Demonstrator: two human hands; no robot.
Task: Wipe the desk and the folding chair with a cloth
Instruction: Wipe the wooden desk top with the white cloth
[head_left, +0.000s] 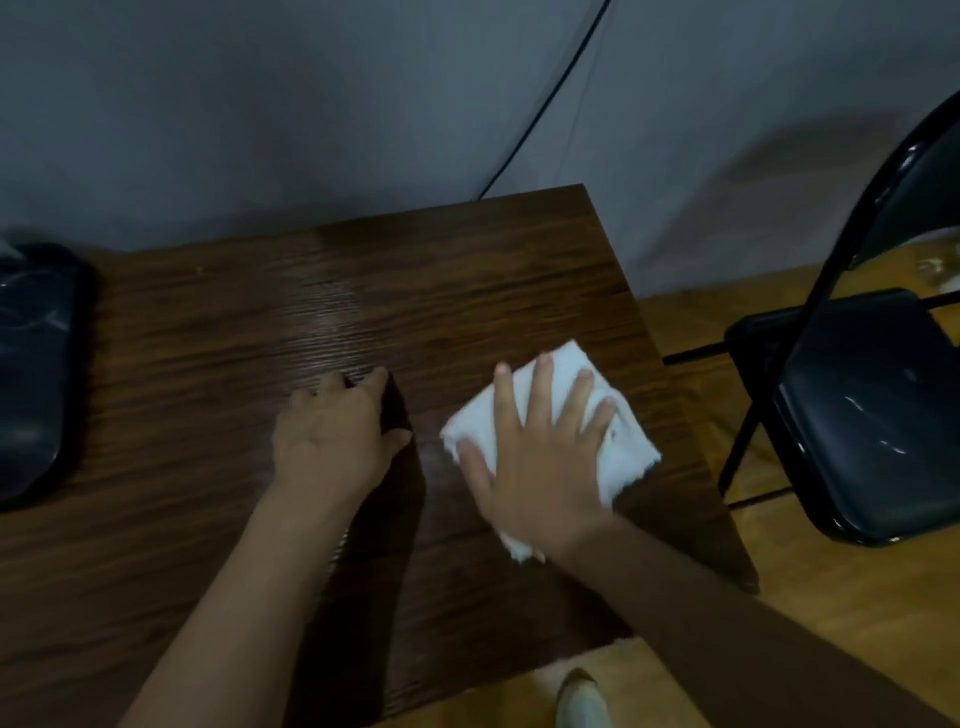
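Wiping seems about half done at best: the brown surface (208, 364) is being worked, and a sheen toward 12 o'clock may be damp. The black folding chair (872, 431) at 3 o'clock, its seat streaked pale, looks not yet reached. A dark bag-like object (31, 364) sits at 9 o'clock and would block that end. The white cloth (628, 452) lies near the 3 o'clock edge under the right grip (540, 467), whose fingers are spread flat and press rather than clasp. The left grip (332, 441) rests on bare wood just beside it, holding nothing. A thin cable (550, 98) hangs at 1 o'clock.
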